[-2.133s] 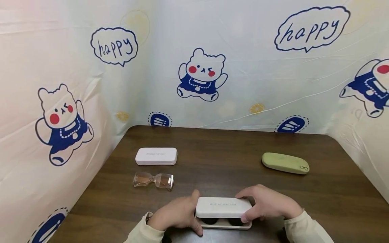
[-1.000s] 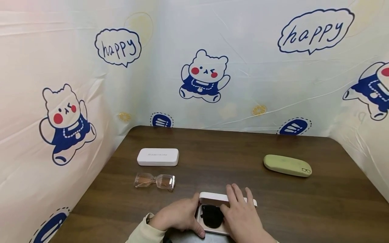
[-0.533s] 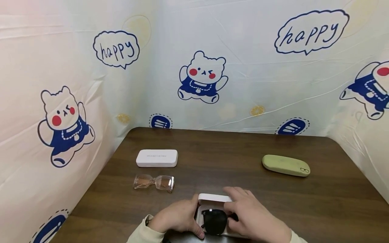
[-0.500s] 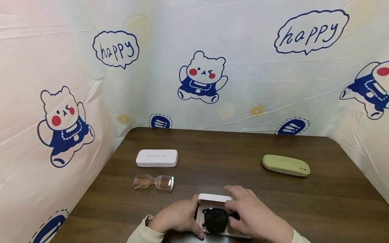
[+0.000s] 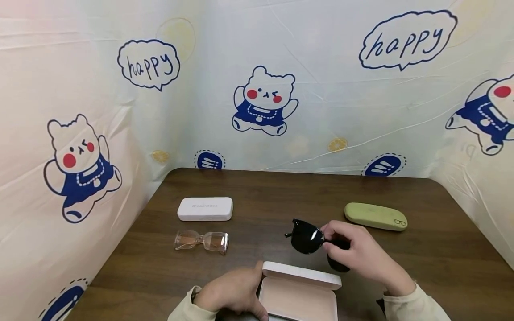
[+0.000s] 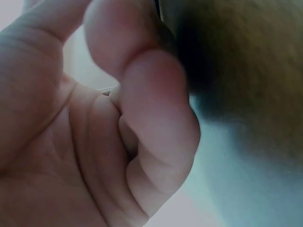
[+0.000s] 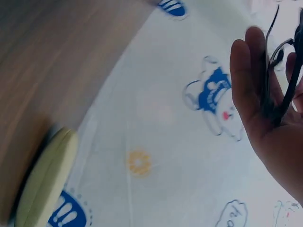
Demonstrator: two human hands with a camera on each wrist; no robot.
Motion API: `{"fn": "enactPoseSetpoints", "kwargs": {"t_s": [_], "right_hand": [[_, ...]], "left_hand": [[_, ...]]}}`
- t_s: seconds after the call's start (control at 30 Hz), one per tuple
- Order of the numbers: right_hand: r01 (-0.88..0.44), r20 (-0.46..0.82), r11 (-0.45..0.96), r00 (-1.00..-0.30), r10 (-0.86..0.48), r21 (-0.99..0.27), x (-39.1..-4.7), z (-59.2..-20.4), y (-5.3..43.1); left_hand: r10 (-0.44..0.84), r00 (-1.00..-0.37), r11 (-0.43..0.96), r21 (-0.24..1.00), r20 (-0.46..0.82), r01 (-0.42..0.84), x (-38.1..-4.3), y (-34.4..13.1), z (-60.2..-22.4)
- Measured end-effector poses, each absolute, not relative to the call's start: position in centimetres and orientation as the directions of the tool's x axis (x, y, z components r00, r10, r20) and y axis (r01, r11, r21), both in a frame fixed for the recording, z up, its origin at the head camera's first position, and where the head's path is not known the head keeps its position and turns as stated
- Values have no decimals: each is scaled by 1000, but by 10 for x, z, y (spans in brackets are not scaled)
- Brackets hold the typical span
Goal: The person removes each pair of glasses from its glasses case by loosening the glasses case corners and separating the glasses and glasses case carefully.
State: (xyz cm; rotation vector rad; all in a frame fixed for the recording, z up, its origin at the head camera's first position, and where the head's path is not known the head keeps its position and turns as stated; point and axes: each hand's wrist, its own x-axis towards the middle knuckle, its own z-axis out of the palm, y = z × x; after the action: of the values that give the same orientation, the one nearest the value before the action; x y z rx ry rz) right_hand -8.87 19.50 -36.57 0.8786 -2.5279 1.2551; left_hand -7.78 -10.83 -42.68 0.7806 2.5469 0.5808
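Observation:
In the head view, my right hand [image 5: 363, 252] pinches a pair of black sunglasses [image 5: 307, 237] at the middle, above the table and beyond the glasses case. Their folded temples show in my right palm in the right wrist view. At the front of the table lies the white glasses case [image 5: 299, 298], lid raised, its pale pink inside bare. My left hand [image 5: 237, 290] grips its left end, thumb at the near corner and fingers at the far one. The left wrist view shows curled fingers [image 6: 156, 109] close up; the case is mostly hidden there.
A closed white glasses case [image 5: 205, 209] lies at the back left, with clear-framed tinted glasses [image 5: 201, 241] in front of it. To the back right is a closed green glasses case [image 5: 375, 216]. A printed curtain [image 5: 321, 67] borders the brown table [image 5: 273, 196].
The right hand first raised the case's lid, then took hold of the black sunglasses inside. It has lifted them out, up and away from the case. My left hand has kept its grip.

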Motion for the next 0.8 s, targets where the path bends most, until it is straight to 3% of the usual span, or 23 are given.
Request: {"fn": "enactPoseSetpoints", "kwargs": {"t_s": [0.23,0.53,0.8], "right_hand": [[-547,331,636,-837,-437,-544,-110,-385,194],[-521,121,637,-819,-561,-568,-142,-416,175],[-554,98,675,-803,-588,-488,-154,-420,149]], "left_hand": [[583,-765,777,462,-274,427,-77,-108,-426],[572,-776,795,410,-266,446,-75,-108,-427],[566,-779,802,397,-270,445,-76,-108,-427]]}}
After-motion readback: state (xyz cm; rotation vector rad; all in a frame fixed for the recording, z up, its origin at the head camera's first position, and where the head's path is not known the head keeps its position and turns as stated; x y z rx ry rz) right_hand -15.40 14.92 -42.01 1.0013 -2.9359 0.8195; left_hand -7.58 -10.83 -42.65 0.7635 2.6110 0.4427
